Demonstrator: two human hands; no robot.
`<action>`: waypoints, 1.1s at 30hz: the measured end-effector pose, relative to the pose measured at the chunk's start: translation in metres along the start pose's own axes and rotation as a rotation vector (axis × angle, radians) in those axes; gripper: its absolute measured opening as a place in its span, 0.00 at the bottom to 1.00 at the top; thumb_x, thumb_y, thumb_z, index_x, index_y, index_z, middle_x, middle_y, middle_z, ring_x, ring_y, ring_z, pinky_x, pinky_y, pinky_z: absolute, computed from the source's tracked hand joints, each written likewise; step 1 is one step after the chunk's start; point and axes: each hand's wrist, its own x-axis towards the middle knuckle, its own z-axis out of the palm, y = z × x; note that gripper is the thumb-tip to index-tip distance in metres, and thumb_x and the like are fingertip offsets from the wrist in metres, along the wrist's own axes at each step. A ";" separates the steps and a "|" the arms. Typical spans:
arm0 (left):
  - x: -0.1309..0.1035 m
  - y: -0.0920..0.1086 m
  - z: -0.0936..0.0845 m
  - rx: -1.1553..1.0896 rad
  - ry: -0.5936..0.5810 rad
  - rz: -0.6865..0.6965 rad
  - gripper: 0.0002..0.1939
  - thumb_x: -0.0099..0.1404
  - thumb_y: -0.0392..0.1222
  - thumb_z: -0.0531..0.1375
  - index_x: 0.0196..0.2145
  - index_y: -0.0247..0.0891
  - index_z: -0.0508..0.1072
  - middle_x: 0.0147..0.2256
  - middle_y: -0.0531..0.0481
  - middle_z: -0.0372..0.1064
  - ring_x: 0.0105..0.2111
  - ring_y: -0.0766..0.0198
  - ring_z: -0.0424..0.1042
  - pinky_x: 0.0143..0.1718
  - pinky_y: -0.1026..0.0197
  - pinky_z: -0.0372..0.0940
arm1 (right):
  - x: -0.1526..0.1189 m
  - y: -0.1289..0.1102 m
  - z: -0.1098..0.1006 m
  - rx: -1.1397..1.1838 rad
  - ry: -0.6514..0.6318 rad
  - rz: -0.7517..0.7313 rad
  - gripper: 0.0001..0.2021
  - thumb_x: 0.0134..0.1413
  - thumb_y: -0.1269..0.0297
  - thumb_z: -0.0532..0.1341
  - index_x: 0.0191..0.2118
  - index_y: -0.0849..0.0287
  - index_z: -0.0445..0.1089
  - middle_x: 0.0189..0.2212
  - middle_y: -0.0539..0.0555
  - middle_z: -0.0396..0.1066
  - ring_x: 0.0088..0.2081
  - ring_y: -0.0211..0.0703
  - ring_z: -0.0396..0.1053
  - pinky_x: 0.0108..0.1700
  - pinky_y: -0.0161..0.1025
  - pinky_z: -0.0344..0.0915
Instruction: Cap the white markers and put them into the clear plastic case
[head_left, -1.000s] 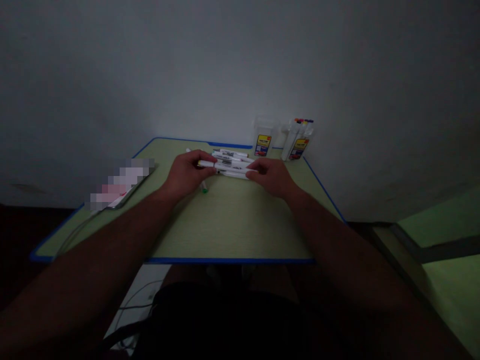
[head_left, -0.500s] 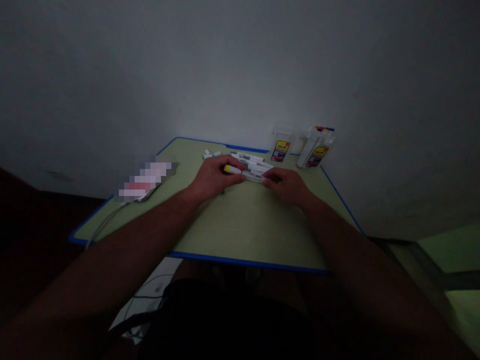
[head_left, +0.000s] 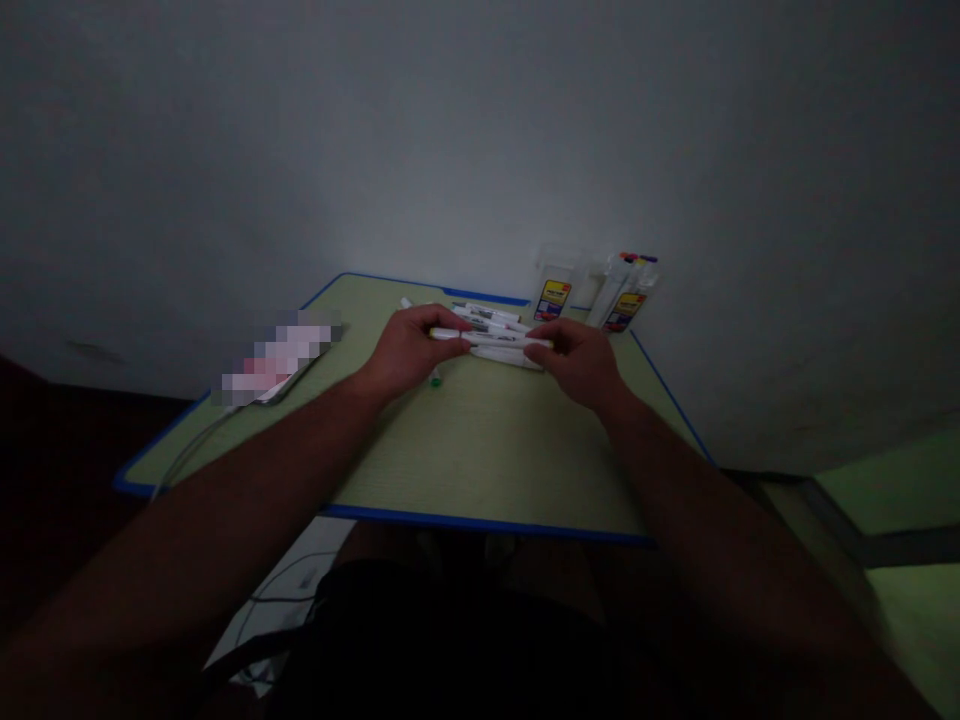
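Note:
A white marker [head_left: 495, 339] with a yellowish end lies crosswise between my two hands. My left hand [head_left: 411, 348] pinches it near its left end, thumb below and fingers above. At the marker's other end, my right hand [head_left: 576, 358] grips it between thumb and fingers. Several more white markers [head_left: 489, 313] lie in a loose pile just behind and under the held one. One white marker [head_left: 506, 357] shows just below it. A green-tipped marker [head_left: 436, 380] pokes out beneath my left hand.
Two clear plastic cases stand at the back right: one case [head_left: 553, 298] with a yellow label, another case [head_left: 625, 308] holding several markers. A phone-like device [head_left: 274, 360], blurred out, lies at the left with a cable [head_left: 184, 455]. The table [head_left: 480, 460] has a blue edge and meets the wall.
The marker between my hands has turned so its yellow end faces less toward me, and my right hand now grips its other end. The view has shifted slightly.

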 end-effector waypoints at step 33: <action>-0.010 0.014 0.012 -0.168 0.006 -0.004 0.21 0.42 0.45 0.78 0.31 0.38 0.76 0.36 0.48 0.79 0.34 0.59 0.79 0.37 0.57 0.75 | 0.001 0.005 0.004 -0.299 -0.168 -0.070 0.07 0.53 0.65 0.69 0.39 0.55 0.80 0.38 0.52 0.80 0.37 0.44 0.73 0.45 0.42 0.66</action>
